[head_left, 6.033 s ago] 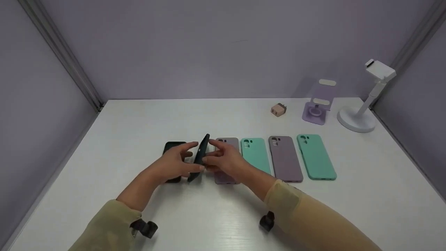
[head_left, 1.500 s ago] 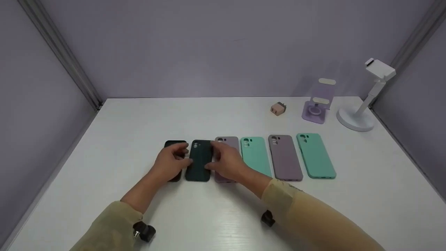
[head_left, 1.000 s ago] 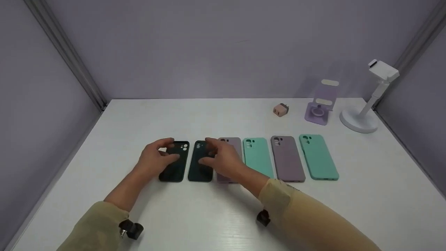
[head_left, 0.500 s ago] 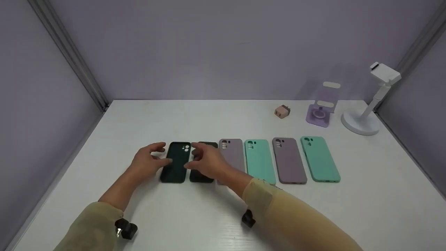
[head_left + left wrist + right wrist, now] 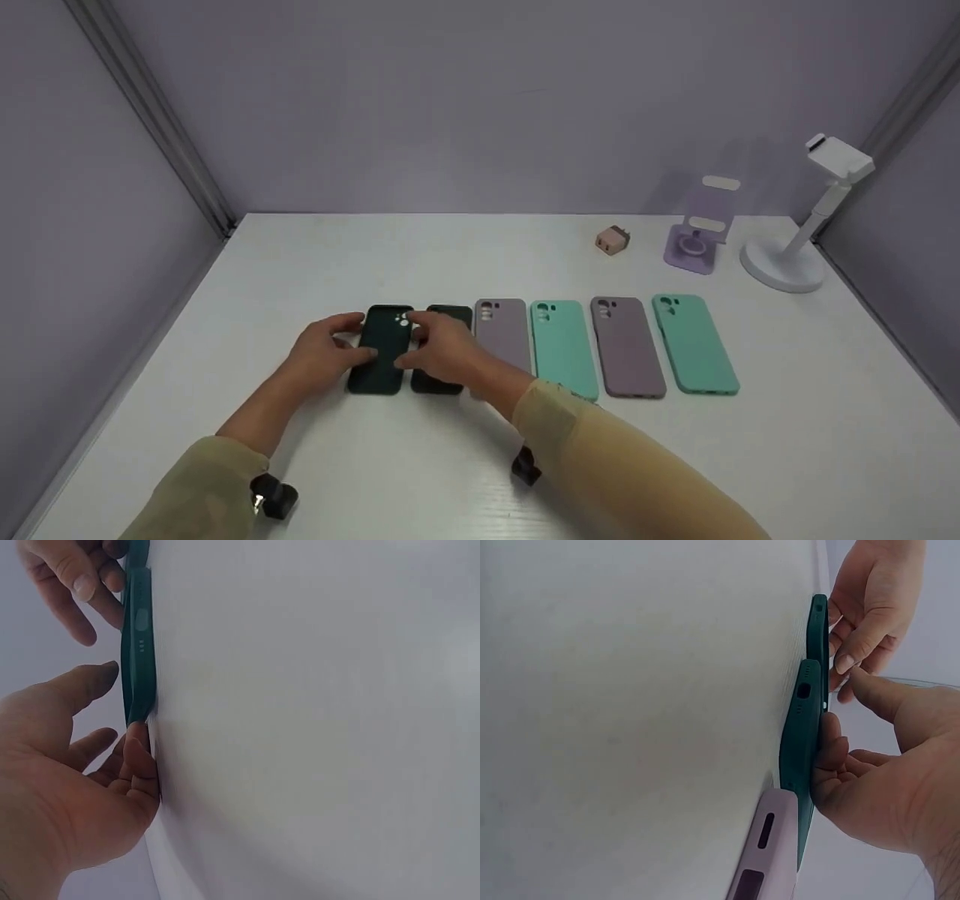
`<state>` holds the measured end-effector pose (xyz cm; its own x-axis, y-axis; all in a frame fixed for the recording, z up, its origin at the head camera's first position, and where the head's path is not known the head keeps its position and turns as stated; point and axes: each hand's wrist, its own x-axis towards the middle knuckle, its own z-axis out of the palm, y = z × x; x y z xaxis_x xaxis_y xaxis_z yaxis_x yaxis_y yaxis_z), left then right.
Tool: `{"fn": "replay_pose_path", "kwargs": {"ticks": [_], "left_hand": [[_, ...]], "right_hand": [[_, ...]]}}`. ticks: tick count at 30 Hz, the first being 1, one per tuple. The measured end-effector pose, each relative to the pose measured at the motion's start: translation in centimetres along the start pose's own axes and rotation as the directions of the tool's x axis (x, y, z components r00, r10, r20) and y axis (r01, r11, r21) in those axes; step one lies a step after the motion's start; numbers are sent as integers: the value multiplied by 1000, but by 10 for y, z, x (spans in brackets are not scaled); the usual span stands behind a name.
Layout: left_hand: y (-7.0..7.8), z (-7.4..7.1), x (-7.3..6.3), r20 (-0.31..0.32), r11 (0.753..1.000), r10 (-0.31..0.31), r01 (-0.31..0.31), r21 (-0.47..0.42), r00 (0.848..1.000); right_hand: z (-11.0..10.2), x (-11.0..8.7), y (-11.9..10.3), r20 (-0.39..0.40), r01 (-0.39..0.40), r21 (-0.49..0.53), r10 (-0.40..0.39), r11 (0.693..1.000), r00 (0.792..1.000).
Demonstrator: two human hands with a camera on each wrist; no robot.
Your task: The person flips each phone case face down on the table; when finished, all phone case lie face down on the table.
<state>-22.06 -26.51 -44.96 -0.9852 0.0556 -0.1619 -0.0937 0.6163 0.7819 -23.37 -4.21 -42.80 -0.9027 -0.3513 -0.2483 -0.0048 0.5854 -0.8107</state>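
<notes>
Two dark green phone cases lie flat side by side at the left end of a row on the white table. The left one shows its inside and camera holes. My left hand is at its left edge, thumb over the case and fingers beside the edge. My right hand reaches over the second green case, hiding its middle, with fingertips near the left case's right edge. In the left wrist view, a fingertip touches the end of the green case; the thumb is raised apart.
The row continues rightward with a mauve case, a mint case, another mauve case and a green case. Farther back stand a pink charger plug, a purple phone stand and a white stand.
Six seconds ago both hands had a dark green case tilted on edge; now it lies flat. My left hand shifted left, then my right hand moved left from that case to the left one's edge.
</notes>
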Motion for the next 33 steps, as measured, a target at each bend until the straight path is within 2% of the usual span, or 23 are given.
{"fn": "replay_pose_path", "kwargs": {"ticks": [4, 8, 10, 15, 18, 22, 27, 33], "left_hand": [[3, 0, -3, 7, 1000, -7, 7, -6, 1000], [6, -1, -5, 21, 1000, -10, 10, -5, 1000], [8, -3, -6, 36, 1000, -12, 12, -6, 999], [11, -8, -7, 84, 999, -35, 37, -20, 996], [12, -11, -9, 112, 998, -45, 50, -34, 993], [13, -13, -12, 143, 998, -42, 48, -41, 989], [16, -14, -15, 159, 998, -40, 47, -42, 986], [18, -14, -15, 188, 998, -19, 30, -55, 982]], "right_hand": [[-1, 1, 0, 12, -6, 18, 6, 1000, 1000], [-3, -1, 3, 34, -17, 123, 13, 992, 999], [-4, -2, 5, 49, 2, 183, -11, 983, 999], [-7, -5, 10, 88, 46, 354, -82, 934, 993], [-8, -5, 11, 112, 43, 451, -104, 892, 988], [-8, -4, 13, 135, 32, 571, -132, 820, 982], [-7, -2, 12, 122, 13, 661, -124, 750, 985], [-3, 1, 10, 79, -6, 683, -67, 730, 995]]}}
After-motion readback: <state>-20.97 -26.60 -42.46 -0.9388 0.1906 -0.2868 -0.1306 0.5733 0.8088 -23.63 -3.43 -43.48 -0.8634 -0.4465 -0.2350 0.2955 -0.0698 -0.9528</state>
